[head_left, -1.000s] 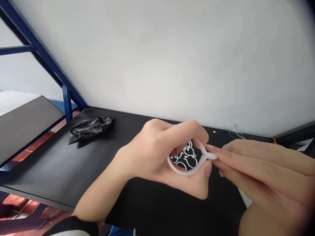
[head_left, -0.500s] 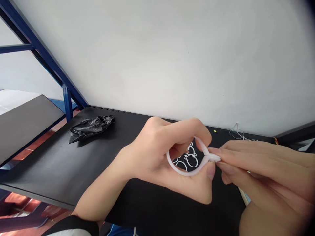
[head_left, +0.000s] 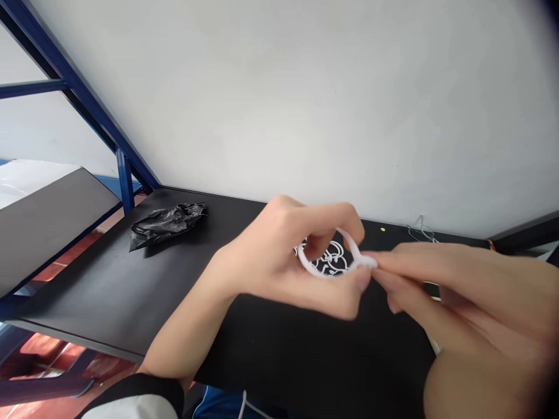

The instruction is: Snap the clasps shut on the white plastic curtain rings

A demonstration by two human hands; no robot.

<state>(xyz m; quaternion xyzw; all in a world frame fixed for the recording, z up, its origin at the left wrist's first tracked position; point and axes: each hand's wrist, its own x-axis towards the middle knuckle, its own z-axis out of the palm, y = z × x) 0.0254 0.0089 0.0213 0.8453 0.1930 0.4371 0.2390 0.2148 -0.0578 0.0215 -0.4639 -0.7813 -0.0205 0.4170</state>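
A white plastic ring [head_left: 353,249] with a joined end on its right side is held up above the black table [head_left: 305,355]. My left hand [head_left: 279,250] curls around it, with the index finger on the upper side and the thumb beneath the joint. Fingertips of my right hand [head_left: 463,285] pinch the short joined end, which they partly cover. Through the loop, several more white rings [head_left: 337,256] show on the tabletop beyond. Some blur softens the ring and the right fingers.
On the left of the table lies a crumpled black plastic bag [head_left: 168,226]. A thin clear cord [head_left: 421,234] and a small yellow dot [head_left: 383,229] are near the wall [head_left: 283,105]. Blue metal framing [head_left: 125,180] and a grey panel [head_left: 52,233] stand at far left.
Both hands, with the white ring between them, have shifted up and slightly left in view. The camera view has moved a little. Both hands keep their hold.
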